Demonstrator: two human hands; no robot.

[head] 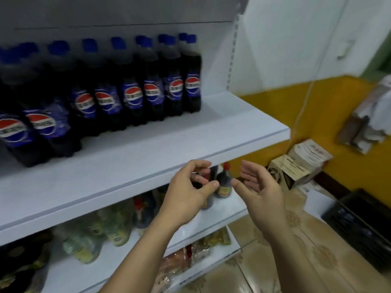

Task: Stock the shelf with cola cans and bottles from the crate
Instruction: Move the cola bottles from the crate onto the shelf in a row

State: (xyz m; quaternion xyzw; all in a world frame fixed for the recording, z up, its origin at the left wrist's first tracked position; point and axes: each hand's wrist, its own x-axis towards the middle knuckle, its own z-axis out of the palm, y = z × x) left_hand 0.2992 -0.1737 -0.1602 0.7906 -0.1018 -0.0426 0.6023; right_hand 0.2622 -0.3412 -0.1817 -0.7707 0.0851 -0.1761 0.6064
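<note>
Several cola bottles (131,87) with blue caps and dark drink stand in rows on the white shelf (160,157), filling its left and back part. Both my hands hang in the air just in front of the shelf's front edge, near its right end. My left hand (188,187) has loosely curled fingers and holds nothing. My right hand (258,185) is relaxed with the palm turned left, also holding nothing. A black crate (364,225) sits on the floor at the right.
Below the cola shelf, lower shelves hold small dark sauce bottles (223,182), pale green bottles (101,231) and packets (190,254). Cardboard boxes (296,163) lean against the yellow wall at right. Tiled floor lies under my right forearm.
</note>
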